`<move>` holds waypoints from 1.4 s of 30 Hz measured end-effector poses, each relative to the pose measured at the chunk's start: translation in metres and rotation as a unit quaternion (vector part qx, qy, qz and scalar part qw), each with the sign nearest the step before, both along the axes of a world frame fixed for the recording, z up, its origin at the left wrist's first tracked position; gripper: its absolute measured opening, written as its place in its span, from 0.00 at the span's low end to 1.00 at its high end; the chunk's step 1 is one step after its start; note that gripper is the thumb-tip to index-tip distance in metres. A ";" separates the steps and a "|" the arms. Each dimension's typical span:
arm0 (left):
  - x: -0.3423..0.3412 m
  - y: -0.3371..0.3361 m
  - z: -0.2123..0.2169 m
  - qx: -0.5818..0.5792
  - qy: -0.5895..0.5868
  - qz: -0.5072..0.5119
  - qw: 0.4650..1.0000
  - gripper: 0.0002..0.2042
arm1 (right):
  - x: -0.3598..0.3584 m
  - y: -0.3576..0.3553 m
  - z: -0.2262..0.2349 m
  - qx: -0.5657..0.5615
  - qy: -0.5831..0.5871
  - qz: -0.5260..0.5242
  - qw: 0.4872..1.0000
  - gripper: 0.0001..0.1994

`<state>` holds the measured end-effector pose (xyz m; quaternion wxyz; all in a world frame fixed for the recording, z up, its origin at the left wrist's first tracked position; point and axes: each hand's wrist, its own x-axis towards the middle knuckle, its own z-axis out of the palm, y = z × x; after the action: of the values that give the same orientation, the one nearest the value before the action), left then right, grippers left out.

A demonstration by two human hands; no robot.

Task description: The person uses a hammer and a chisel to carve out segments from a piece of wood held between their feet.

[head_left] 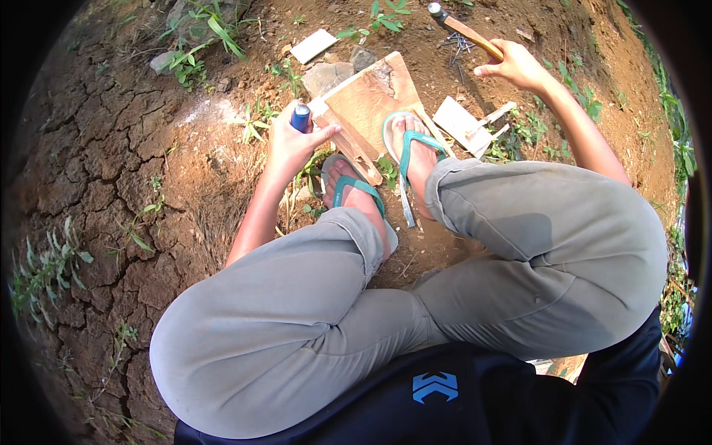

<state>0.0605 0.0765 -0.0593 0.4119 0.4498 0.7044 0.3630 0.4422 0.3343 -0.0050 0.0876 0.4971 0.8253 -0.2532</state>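
Note:
My left hand (291, 142) is closed around an upright blue-handled chisel (300, 117) at the left edge of a wooden board. Its blade is hidden beneath the hand. Raised to the far right, my right hand (513, 68) grips the wooden handle of a hammer (469, 33), whose metal head points up and left. The board (371, 87) lies tilted between my feet, with a narrow wood strip (352, 148) along its left side. My right foot (415, 152), in a teal-strapped flip-flop, rests on the board's near edge; my left foot (348, 189) is beside the strip.
Loose nails (461, 43) lie on the dirt under the hammer. Pale wood offcuts (461, 122) sit right of the board, another white piece (313, 46) behind it. Stones (326, 76) touch its far side. Cracked soil (96, 163) and weeds surround me.

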 end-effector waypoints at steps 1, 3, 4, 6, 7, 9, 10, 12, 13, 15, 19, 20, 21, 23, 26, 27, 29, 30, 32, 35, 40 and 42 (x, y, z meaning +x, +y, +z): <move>0.003 0.003 -0.002 0.005 -0.004 0.009 1.000 0.26 | -0.008 -0.006 -0.006 -0.011 0.032 -0.004 0.999 0.30; 0.004 0.002 0.000 -0.012 0.002 0.008 1.000 0.26 | -0.035 -0.023 -0.014 -0.027 0.087 0.010 0.996 0.31; 0.004 0.003 0.002 -0.019 0.005 0.008 1.000 0.26 | -0.048 -0.030 -0.016 -0.026 0.127 0.027 0.991 0.32; 0.000 -0.002 -0.007 0.010 0.025 0.041 0.999 0.26 | -0.081 -0.035 -0.023 -0.041 0.137 0.047 0.989 0.35; -0.001 -0.004 -0.013 0.025 0.033 0.056 0.998 0.27 | -0.096 -0.040 -0.024 -0.029 0.136 0.051 0.989 0.36; -0.004 -0.006 -0.021 0.049 0.035 0.056 0.997 0.33 | -0.121 -0.046 -0.024 -0.014 0.134 0.064 0.989 0.36; -0.002 -0.003 -0.020 0.061 0.031 0.051 0.996 0.37 | -0.125 -0.048 -0.026 -0.009 0.128 0.068 0.989 0.35; -0.004 0.004 -0.007 -0.050 -0.038 0.013 0.998 0.44 | -0.127 -0.047 -0.038 -0.012 0.141 0.072 0.987 0.38; -0.005 0.008 -0.001 -0.105 -0.072 -0.007 0.992 0.48 | -0.125 -0.047 -0.044 -0.008 0.149 0.077 0.986 0.38; -0.008 0.008 -0.005 -0.083 -0.061 -0.005 0.995 0.49 | -0.127 -0.048 -0.051 -0.007 0.155 0.086 0.984 0.37; -0.004 0.004 -0.007 -0.028 -0.083 -0.032 0.996 0.52 | -0.126 -0.048 -0.063 0.027 0.180 0.110 0.977 0.39; 0.000 0.004 -0.006 -0.018 -0.097 -0.039 0.994 0.53 | -0.122 -0.046 -0.066 0.015 0.181 0.098 0.978 0.38; 0.001 0.003 -0.009 -0.015 -0.124 -0.039 0.991 0.55 | -0.121 -0.047 -0.065 0.002 0.185 0.089 0.979 0.36; 0.002 -0.003 -0.014 0.010 -0.121 -0.049 0.991 0.55 | -0.119 -0.049 -0.063 -0.017 0.197 0.070 0.978 0.34; 0.013 -0.011 0.003 0.012 -0.149 -0.054 0.987 0.57 | -0.112 -0.048 -0.047 -0.053 0.220 0.041 0.973 0.31; 0.014 -0.014 0.007 0.019 -0.128 -0.062 0.990 0.57 | -0.106 -0.048 -0.040 -0.072 0.229 0.037 0.970 0.31; 0.015 -0.023 0.010 0.026 -0.109 -0.062 0.992 0.59 | -0.102 -0.048 -0.029 -0.088 0.250 0.048 0.963 0.29; 0.018 -0.024 0.014 0.037 -0.116 -0.057 0.991 0.59 | -0.098 -0.047 -0.024 -0.105 0.252 0.042 0.961 0.29; 0.021 -0.026 0.022 0.060 -0.128 -0.047 0.989 0.59 | -0.092 -0.045 -0.018 -0.138 0.256 0.031 0.956 0.29; 0.020 -0.020 0.040 0.080 -0.179 -0.047 0.979 0.58 | -0.087 -0.046 -0.004 -0.140 0.298 0.022 0.944 0.28; 0.020 -0.017 0.064 0.089 -0.194 -0.077 0.974 0.58 | -0.081 -0.056 0.010 -0.124 0.318 -0.008 0.940 0.28; 0.021 -0.018 0.058 0.120 -0.191 -0.100 0.969 0.59 | -0.073 -0.055 0.000 -0.097 0.317 0.021 0.943 0.29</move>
<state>0.0813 0.0585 -0.0009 0.5163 0.4865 0.5152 0.4809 0.3696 0.2794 -0.0054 -0.1258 0.3632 0.7920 -0.4743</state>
